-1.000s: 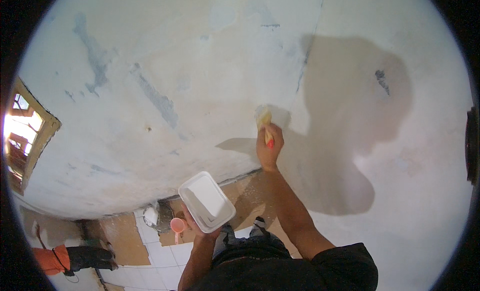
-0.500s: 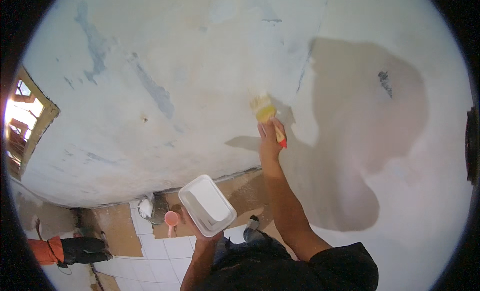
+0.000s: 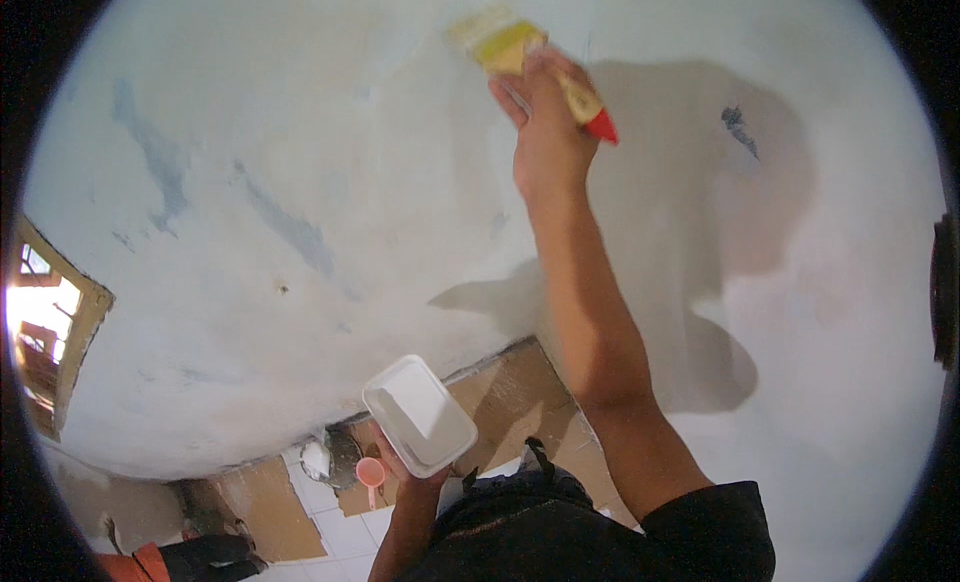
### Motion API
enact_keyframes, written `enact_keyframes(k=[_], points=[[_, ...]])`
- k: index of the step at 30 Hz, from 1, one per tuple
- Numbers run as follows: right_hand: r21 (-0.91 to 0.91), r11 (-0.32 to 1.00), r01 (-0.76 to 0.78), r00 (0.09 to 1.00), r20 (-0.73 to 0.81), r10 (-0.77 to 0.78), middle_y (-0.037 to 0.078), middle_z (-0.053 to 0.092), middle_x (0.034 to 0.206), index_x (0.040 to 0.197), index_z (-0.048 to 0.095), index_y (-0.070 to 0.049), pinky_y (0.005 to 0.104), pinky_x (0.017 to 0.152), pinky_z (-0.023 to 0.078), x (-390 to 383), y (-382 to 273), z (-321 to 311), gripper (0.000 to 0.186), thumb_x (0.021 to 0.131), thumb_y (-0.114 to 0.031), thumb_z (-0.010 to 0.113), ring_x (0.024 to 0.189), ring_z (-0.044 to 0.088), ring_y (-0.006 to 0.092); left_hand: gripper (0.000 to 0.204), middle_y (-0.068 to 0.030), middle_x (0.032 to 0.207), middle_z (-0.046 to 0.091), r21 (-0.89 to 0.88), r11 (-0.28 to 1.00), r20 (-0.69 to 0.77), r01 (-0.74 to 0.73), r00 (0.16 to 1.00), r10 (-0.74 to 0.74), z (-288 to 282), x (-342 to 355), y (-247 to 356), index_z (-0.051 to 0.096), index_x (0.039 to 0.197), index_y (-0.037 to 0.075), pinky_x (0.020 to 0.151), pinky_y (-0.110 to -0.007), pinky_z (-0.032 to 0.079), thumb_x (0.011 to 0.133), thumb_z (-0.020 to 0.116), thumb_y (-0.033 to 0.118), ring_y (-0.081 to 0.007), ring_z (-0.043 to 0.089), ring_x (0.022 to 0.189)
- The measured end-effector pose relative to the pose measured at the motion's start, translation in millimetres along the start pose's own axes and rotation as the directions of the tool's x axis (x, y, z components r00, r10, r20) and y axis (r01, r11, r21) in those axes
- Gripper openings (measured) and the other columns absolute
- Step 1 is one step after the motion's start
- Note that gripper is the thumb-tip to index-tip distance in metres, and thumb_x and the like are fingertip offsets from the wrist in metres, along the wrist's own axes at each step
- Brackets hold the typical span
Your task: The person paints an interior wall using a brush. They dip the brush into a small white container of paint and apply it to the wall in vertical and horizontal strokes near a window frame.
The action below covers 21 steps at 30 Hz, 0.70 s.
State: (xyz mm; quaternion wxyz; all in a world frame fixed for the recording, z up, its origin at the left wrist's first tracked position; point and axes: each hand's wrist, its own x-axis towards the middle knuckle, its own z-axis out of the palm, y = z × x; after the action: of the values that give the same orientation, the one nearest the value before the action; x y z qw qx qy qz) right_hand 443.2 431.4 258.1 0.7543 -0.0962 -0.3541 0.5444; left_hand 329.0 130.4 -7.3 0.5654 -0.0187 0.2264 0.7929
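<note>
My right fingers (image 3: 509,102) tight round a yellow, red-ended paintbrush (image 3: 508,48), left fingers (image 3: 386,448) firm round a white oblong tub (image 3: 447,463).

We see smooth plastic tray (image 3: 445,450), low centre; wooden-looking brush handle (image 3: 583,102), top centre; matt, patchy wall (image 3: 400,182); smooth floor tiles (image 3: 345,535), lower left.

No legible lettering or numbers, at least through this blur.

1. Black shirt (image 3: 560,542) over the torso; its right sleeve (image 3: 712,524) short and loose, ending above the elbow;
2. Right hand (image 3: 550,112) and left hand (image 3: 403,468) bare; forearms (image 3: 590,302) uncovered;
3. Dark bluish trousers (image 3: 520,486) past the shirt's hem; finer detail too small to tell.
</note>
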Motion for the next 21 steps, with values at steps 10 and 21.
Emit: enact_keyframes(k=[10, 21], points=[[-0.166, 0.913, -0.374, 0.829, -0.501, 0.249, 0.008, 0.062, 0.110, 0.108, 0.060, -0.003, 0.0395, 0.090, 0.055, -125.6, 109.3, -161.0, 0.019, 0.093, -0.013, 0.063, 0.098, 0.062, 0.0199, 0.070, -0.0059, 0.140, 0.049, 0.150, 0.987, 0.036, 0.060, 0.997, -0.066, 18.3, 20.5, 30.6, 0.039, 0.147, 0.024, 0.099, -0.050, 0.046, 0.094, 0.031, 0.069, -0.0296, 0.052, 0.123], [0.037, 0.980, 0.196, 0.978, 0.069, -0.198, 0.012, 0.063, 0.108, 0.113, 0.056, 0.001, 0.0381, 0.091, 0.057, 21.1, -43.6, 61.0, 0.033, 0.088, -0.014, 0.071, 0.100, 0.066, 0.0241, 0.072, -0.0064, 0.142, 0.049, 0.070, 0.996, 0.064, 0.064, 0.996, -0.068, 23.2, 21.9, 32.4, 0.038, 0.148, 0.023, 0.100, -0.052, 0.046, 0.093, 0.032, 0.069, -0.0312, 0.053, 0.124]])
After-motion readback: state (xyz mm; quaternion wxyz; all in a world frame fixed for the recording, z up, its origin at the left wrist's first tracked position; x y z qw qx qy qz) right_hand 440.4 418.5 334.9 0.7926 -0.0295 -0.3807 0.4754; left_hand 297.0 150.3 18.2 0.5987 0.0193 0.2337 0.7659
